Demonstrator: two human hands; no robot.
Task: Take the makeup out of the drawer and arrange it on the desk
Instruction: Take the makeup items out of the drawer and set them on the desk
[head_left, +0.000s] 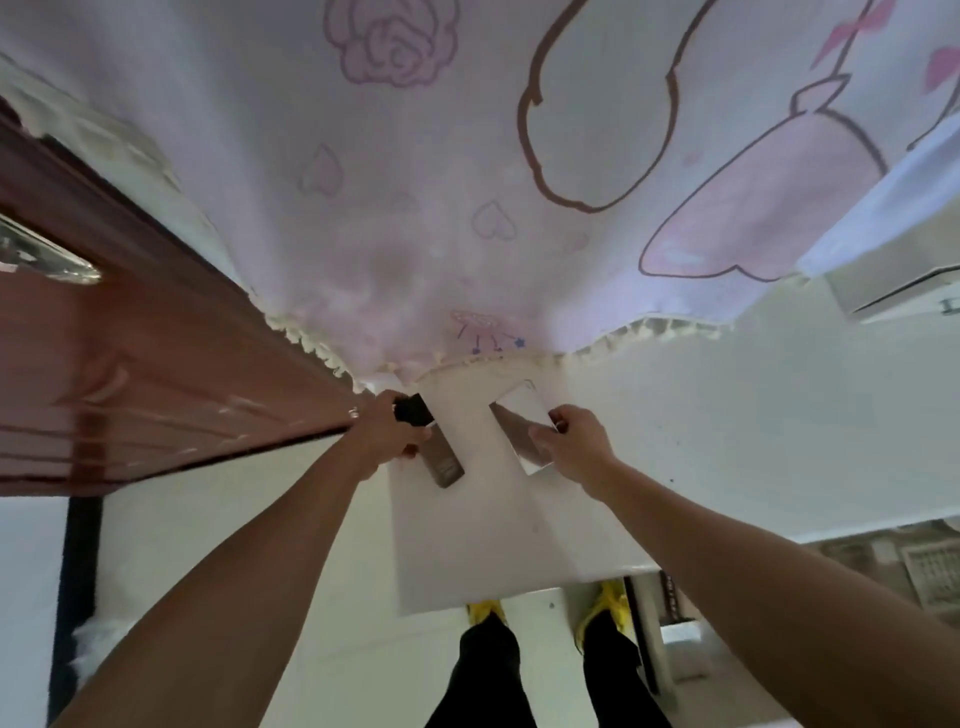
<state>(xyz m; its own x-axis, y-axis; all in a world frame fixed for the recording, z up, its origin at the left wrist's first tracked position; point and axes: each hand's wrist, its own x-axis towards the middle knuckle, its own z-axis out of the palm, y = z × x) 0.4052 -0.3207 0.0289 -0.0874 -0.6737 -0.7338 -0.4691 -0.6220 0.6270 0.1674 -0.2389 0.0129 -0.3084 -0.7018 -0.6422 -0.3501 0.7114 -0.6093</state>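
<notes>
1. Left hand (387, 431): fingers curl round a tube (434, 447) and grip it near the black cap. The grey-brown body sticks out toward the person.
2. The tube is tilted, cap end away, over the far left part of the open drawer (498, 545). Cannot tell if it touches the drawer floor.
3. Right hand (571, 441): thumb and fingertips pinch the right edge of a flat white case (519, 426). The other fingers are bent behind it and partly hidden.
4. The case is tilted, with a greyish shiny face showing. It is over the far right part of the drawer, just beside the tube but apart from it.
5. The drawer is white and pulled out toward the person. No other item shows on its visible floor.
6. Desk (727, 415): white, with a pink cloth (415, 208) over the top. The cloth has cartoon, rose and heart prints.
7. The cloth's lace edge hangs just past the drawer's far end, near both hands.
8. Brown wood panel (156, 364) on the left with a metal handle (47, 254). The left wrist is close to its corner.
9. Below the drawer: yellow shoes (485, 610) and black trousers (488, 670) on a pale floor.
10. Both forearms are bare and reach in from the bottom corners.
</notes>
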